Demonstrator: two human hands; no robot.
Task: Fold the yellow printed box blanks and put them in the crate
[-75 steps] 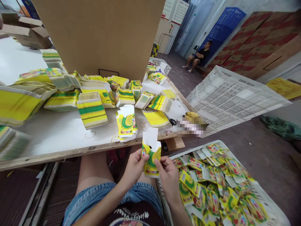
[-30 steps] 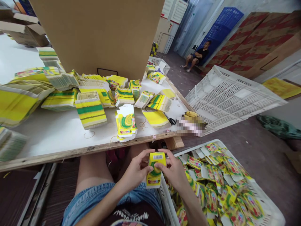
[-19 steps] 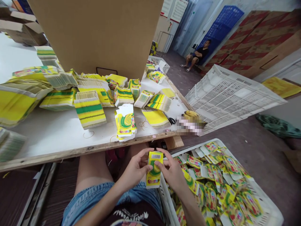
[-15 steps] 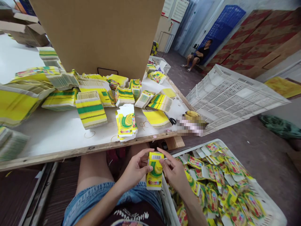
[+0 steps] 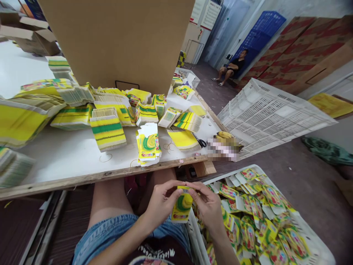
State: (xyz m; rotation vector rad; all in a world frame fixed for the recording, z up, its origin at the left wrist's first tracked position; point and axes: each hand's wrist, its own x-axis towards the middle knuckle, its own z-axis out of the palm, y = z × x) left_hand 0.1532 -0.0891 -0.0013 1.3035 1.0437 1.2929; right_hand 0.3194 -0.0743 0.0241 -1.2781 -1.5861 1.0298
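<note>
A small yellow carton (image 5: 182, 207) with a green swirl hangs upright above my lap, between both hands. My left hand (image 5: 164, 200) pinches its upper left edge, thumb on the front. On the other side my right hand (image 5: 205, 202) grips the upper right edge, its thumb also near the front. The fingertips of both hands meet over the carton's top, covering most of it. Straight ahead on the table edge lies a stack of flattened cartons (image 5: 148, 145) with white flaps. Below and right of my right hand is a white basket (image 5: 317, 235) heaped with yellow cartons.
Bundles of flat cartons (image 5: 107, 129) spread across the white table (image 5: 68, 158). Scissors (image 5: 202, 142) and bananas (image 5: 224, 135) lie at its right end. A tall cardboard box (image 5: 116, 40) blocks the back. White crates (image 5: 270, 114) stand right; a person (image 5: 234, 66) sits beyond.
Both hands have closed in over the carton's top, and the fingertips now cover the barcode end that showed before. The carton stays in nearly the same place.
</note>
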